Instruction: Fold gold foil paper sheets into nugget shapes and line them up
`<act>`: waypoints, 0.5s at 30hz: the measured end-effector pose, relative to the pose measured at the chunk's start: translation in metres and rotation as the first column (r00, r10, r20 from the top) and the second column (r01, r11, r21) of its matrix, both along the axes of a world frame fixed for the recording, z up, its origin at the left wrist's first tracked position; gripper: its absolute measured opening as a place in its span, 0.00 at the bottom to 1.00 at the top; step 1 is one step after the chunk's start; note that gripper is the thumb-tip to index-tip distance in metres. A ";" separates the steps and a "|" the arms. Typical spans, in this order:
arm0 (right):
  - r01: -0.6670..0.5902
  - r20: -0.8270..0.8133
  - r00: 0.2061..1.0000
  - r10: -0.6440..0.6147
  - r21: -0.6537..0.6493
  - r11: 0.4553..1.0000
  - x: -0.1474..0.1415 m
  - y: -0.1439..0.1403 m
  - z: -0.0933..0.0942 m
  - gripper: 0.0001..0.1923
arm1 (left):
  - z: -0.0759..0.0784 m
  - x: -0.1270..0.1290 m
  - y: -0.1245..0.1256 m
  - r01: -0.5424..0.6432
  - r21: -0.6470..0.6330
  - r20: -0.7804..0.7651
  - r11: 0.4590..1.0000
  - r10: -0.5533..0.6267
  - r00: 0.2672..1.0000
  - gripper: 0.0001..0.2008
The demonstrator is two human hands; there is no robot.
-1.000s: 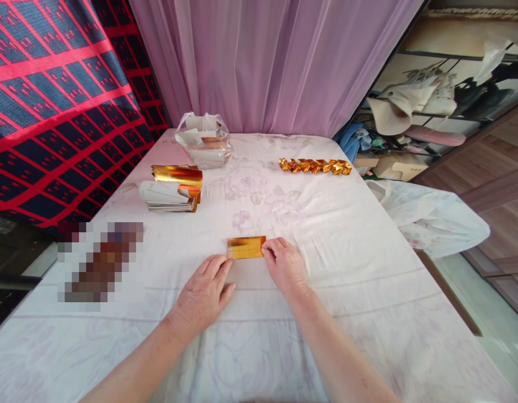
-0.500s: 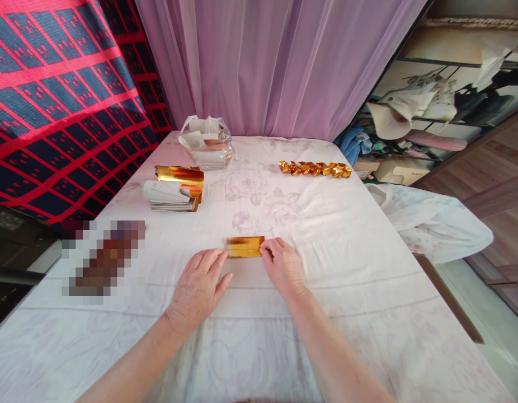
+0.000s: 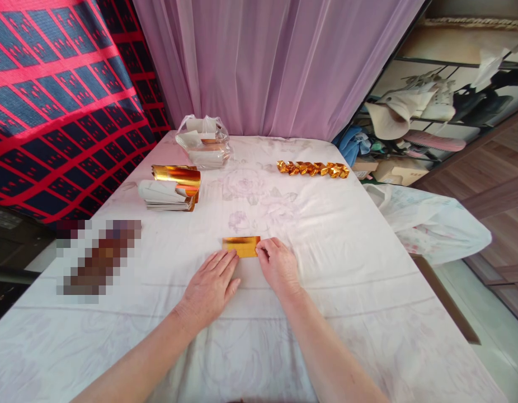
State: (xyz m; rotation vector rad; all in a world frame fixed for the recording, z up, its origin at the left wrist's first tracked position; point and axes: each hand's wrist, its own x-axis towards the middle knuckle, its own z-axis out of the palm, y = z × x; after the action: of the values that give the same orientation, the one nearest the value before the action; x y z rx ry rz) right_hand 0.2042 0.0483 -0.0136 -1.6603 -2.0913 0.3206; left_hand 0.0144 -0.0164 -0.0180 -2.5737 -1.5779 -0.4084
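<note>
"What's on your screen?"

"I see one gold paper (image 3: 242,245), a shiny thin rectangle, its long side running left to right."

"Where?"

"On the pale floral cloth (image 3: 338,268), I'd say, with a darker streak near its far edge."

Bare hands (image 3: 279,268), bare wrists (image 3: 295,296), bare forearms (image 3: 128,361).

Both hands (image 3: 212,285) at gold foil (image 3: 247,246)
</note>
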 end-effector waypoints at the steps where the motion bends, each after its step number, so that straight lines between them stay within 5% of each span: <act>1: 0.001 -0.002 1.000 -0.001 0.001 1.000 0.000 0.000 0.000 0.08 | 0.000 -0.005 -0.001 -0.002 0.001 0.007 1.000 0.002 1.000 0.23; 11: 0.004 0.001 1.000 -0.004 0.008 1.000 0.001 0.000 -0.002 0.09 | 0.003 -0.020 -0.007 -0.048 0.033 -0.027 0.998 0.048 0.998 0.22; 15: -0.036 -0.045 0.998 0.042 0.133 0.990 0.000 -0.005 0.003 0.14 | 0.005 -0.017 -0.006 -0.061 0.025 -0.013 0.998 0.062 0.998 0.22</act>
State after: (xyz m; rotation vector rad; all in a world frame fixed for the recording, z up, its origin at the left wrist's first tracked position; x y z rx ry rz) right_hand 0.2045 0.0431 -0.0109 -1.5224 -2.0651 0.2269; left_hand -0.0027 -0.0227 -0.0131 -2.4968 -1.6319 -0.4009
